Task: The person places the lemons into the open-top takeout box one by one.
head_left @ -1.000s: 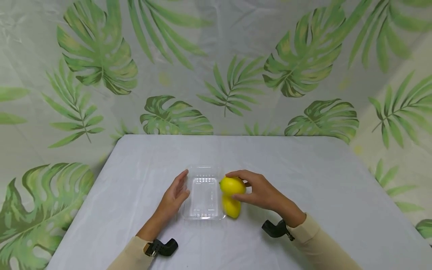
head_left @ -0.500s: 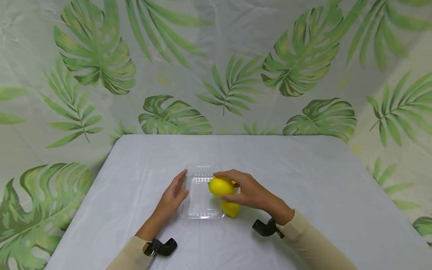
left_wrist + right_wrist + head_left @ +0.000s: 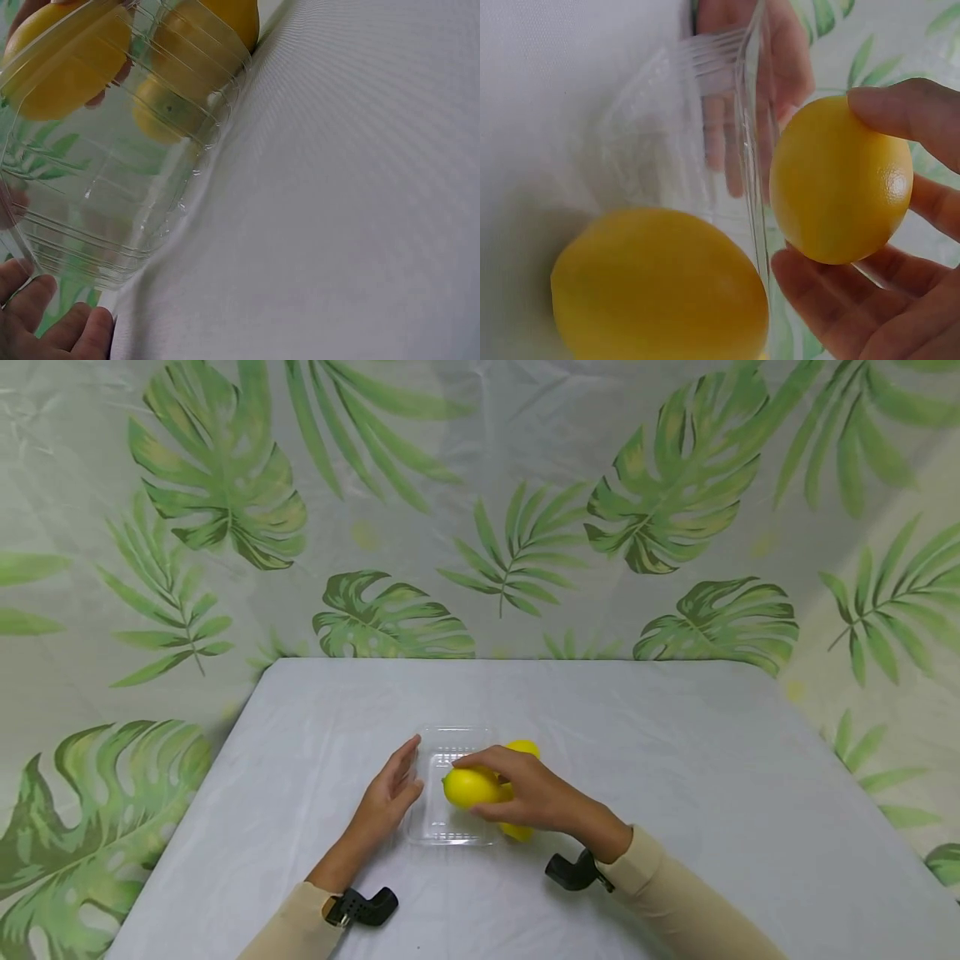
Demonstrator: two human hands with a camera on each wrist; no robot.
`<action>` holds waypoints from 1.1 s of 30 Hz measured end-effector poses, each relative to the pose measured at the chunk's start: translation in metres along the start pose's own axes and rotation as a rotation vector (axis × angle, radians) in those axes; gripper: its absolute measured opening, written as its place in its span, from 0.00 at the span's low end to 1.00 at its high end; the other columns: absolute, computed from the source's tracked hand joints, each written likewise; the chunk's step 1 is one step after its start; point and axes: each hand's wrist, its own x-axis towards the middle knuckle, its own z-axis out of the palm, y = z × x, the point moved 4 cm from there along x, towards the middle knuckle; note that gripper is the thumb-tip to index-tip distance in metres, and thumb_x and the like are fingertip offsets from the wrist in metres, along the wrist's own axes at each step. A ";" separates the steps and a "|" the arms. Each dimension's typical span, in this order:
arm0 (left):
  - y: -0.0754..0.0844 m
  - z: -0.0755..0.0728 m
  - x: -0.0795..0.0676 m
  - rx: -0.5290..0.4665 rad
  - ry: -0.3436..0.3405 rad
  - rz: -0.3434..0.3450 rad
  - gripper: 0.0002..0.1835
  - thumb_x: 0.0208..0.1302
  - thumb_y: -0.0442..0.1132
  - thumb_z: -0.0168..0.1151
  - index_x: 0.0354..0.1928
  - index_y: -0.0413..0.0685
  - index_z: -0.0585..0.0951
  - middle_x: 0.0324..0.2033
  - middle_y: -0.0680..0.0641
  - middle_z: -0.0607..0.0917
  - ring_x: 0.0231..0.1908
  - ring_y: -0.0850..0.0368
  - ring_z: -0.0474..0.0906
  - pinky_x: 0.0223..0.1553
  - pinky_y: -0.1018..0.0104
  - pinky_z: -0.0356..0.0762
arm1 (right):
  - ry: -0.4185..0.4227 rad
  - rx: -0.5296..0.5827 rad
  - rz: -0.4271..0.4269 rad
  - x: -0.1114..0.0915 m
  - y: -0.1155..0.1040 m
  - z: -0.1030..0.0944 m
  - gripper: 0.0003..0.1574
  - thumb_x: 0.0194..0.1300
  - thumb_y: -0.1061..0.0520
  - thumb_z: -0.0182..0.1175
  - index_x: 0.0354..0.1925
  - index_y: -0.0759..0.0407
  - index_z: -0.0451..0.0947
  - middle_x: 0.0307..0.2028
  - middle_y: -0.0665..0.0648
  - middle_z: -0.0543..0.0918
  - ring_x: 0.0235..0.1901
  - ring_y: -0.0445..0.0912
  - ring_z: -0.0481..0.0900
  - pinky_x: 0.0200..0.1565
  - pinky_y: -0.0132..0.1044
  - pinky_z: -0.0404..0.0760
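- On my head feed, the right hand (image 3: pixel 528 789) is curving its thumb and fingers round the held lemon (image 3: pixel 468 787), gripping it by the sides.
- The left hand (image 3: pixel 386 793) is lying along the container's left side, fingers nearly straight, thumb spread apart; I'm not able to tell whether it is pressing the plastic.
- The held lemon is hanging over the container, its smooth yellow skin catching a small highlight on my right wrist feed. Its green tip is pointing left, toward the left hand, and its long axis is running roughly crosswise.
- Beneath it, the clear plastic container (image 3: pixel 450 831), rectangular with ribbed walls and a thin rim, is sitting lengthwise away from me.
- To its right, the far lemon (image 3: pixel 525 747) and the near lemon (image 3: pixel 517 832) are showing partly behind the right hand, both rounded and yellow.
- Beige sleeves (image 3: pixel 296 922) are covering the forearms, and black wrist mounts (image 3: pixel 363 907) are jutting inward.
- The worktop (image 3: pixel 675 735) is wearing a white, faintly creased cloth with rounded far corners.
- Beyond it, a pale backdrop (image 3: pixel 540 410) is displaying green palm and monstera leaves, brightening at the right.
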 end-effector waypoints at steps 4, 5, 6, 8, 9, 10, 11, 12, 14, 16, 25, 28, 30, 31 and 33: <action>0.000 0.000 0.000 0.009 0.000 0.001 0.32 0.70 0.31 0.52 0.74 0.50 0.57 0.73 0.45 0.56 0.72 0.48 0.52 0.68 0.55 0.55 | -0.012 -0.024 -0.032 0.004 -0.002 0.005 0.32 0.58 0.54 0.70 0.60 0.54 0.74 0.55 0.48 0.78 0.52 0.41 0.75 0.53 0.35 0.77; 0.000 0.000 0.000 0.011 0.000 0.000 0.32 0.70 0.31 0.52 0.74 0.50 0.57 0.73 0.45 0.56 0.72 0.48 0.52 0.68 0.55 0.55 | -0.018 -0.027 -0.034 0.005 -0.002 0.006 0.32 0.58 0.54 0.70 0.60 0.55 0.74 0.56 0.48 0.78 0.53 0.41 0.75 0.54 0.35 0.77; 0.000 0.000 0.000 0.012 -0.001 0.001 0.32 0.70 0.31 0.53 0.74 0.50 0.57 0.73 0.45 0.56 0.72 0.48 0.52 0.68 0.55 0.55 | -0.024 -0.028 -0.035 0.005 -0.003 0.008 0.32 0.58 0.54 0.70 0.60 0.55 0.74 0.56 0.48 0.78 0.54 0.41 0.75 0.55 0.35 0.76; 0.000 0.000 0.000 0.014 -0.001 -0.002 0.32 0.70 0.32 0.53 0.74 0.51 0.57 0.73 0.46 0.57 0.72 0.49 0.52 0.68 0.54 0.55 | -0.036 -0.037 -0.037 0.007 -0.003 0.011 0.32 0.58 0.54 0.69 0.60 0.55 0.74 0.56 0.48 0.78 0.55 0.41 0.75 0.57 0.36 0.75; 0.000 0.000 0.000 0.013 -0.001 -0.002 0.32 0.71 0.32 0.53 0.74 0.51 0.57 0.73 0.46 0.57 0.72 0.49 0.52 0.68 0.54 0.55 | -0.044 -0.041 -0.034 0.007 -0.003 0.013 0.32 0.58 0.54 0.70 0.60 0.55 0.74 0.56 0.48 0.78 0.56 0.41 0.74 0.58 0.36 0.75; 0.000 0.000 0.000 0.013 -0.002 -0.002 0.32 0.71 0.32 0.53 0.74 0.51 0.57 0.73 0.45 0.57 0.72 0.48 0.52 0.68 0.53 0.55 | -0.051 -0.044 -0.034 0.008 -0.003 0.014 0.32 0.58 0.54 0.70 0.60 0.55 0.74 0.57 0.48 0.78 0.56 0.41 0.74 0.59 0.36 0.74; 0.000 0.000 0.000 0.014 -0.001 -0.002 0.32 0.71 0.33 0.53 0.74 0.51 0.57 0.73 0.45 0.57 0.72 0.48 0.52 0.68 0.53 0.55 | -0.060 -0.046 -0.033 0.009 -0.003 0.016 0.32 0.58 0.54 0.70 0.60 0.55 0.74 0.57 0.48 0.78 0.57 0.41 0.74 0.60 0.36 0.74; 0.000 -0.001 0.000 0.018 0.000 -0.001 0.32 0.71 0.33 0.53 0.74 0.51 0.57 0.73 0.45 0.57 0.72 0.48 0.52 0.68 0.52 0.55 | -0.069 -0.050 -0.031 0.010 -0.003 0.018 0.32 0.58 0.53 0.69 0.60 0.55 0.74 0.57 0.48 0.78 0.57 0.41 0.74 0.60 0.36 0.73; 0.000 -0.001 -0.001 0.021 0.003 0.000 0.32 0.71 0.33 0.53 0.74 0.51 0.57 0.73 0.45 0.57 0.72 0.48 0.52 0.68 0.51 0.55 | -0.084 -0.052 -0.025 0.011 -0.003 0.020 0.32 0.58 0.53 0.70 0.60 0.55 0.74 0.56 0.47 0.78 0.56 0.40 0.73 0.60 0.35 0.73; 0.000 -0.001 0.000 0.023 0.006 0.001 0.32 0.71 0.33 0.53 0.74 0.51 0.57 0.73 0.46 0.57 0.72 0.48 0.52 0.68 0.51 0.56 | -0.099 -0.054 -0.018 0.012 -0.002 0.023 0.32 0.58 0.51 0.70 0.60 0.54 0.74 0.56 0.46 0.78 0.56 0.39 0.73 0.60 0.34 0.72; -0.002 -0.001 0.000 0.029 0.009 -0.009 0.32 0.71 0.32 0.52 0.74 0.52 0.56 0.73 0.50 0.57 0.72 0.52 0.53 0.68 0.54 0.57 | -0.140 -0.086 -0.010 0.016 -0.004 0.031 0.31 0.56 0.52 0.70 0.58 0.55 0.74 0.54 0.47 0.79 0.53 0.39 0.73 0.56 0.32 0.74; -0.002 -0.002 0.000 0.025 0.009 -0.008 0.32 0.71 0.32 0.52 0.74 0.52 0.56 0.73 0.50 0.57 0.72 0.53 0.53 0.68 0.55 0.57 | -0.160 -0.097 0.001 0.017 -0.004 0.033 0.31 0.57 0.52 0.70 0.58 0.54 0.74 0.54 0.47 0.79 0.52 0.39 0.73 0.57 0.32 0.73; -0.002 -0.002 0.000 0.019 0.011 -0.010 0.32 0.71 0.32 0.52 0.74 0.53 0.57 0.73 0.51 0.57 0.72 0.53 0.54 0.68 0.56 0.58 | -0.172 -0.103 0.008 0.017 -0.003 0.035 0.31 0.57 0.51 0.70 0.58 0.54 0.74 0.54 0.47 0.79 0.53 0.39 0.73 0.57 0.33 0.73; -0.002 -0.002 0.001 0.021 0.011 -0.009 0.32 0.71 0.32 0.52 0.74 0.52 0.57 0.73 0.51 0.58 0.72 0.53 0.54 0.68 0.56 0.58 | -0.176 -0.105 0.012 0.017 -0.003 0.035 0.31 0.57 0.51 0.70 0.58 0.53 0.74 0.54 0.47 0.79 0.53 0.39 0.73 0.58 0.33 0.73; -0.003 -0.001 0.002 0.019 0.009 -0.008 0.32 0.71 0.31 0.52 0.74 0.52 0.57 0.73 0.50 0.57 0.72 0.52 0.54 0.68 0.56 0.58 | -0.182 -0.113 0.015 0.017 -0.002 0.035 0.31 0.57 0.51 0.69 0.58 0.53 0.74 0.54 0.46 0.79 0.53 0.39 0.73 0.58 0.33 0.73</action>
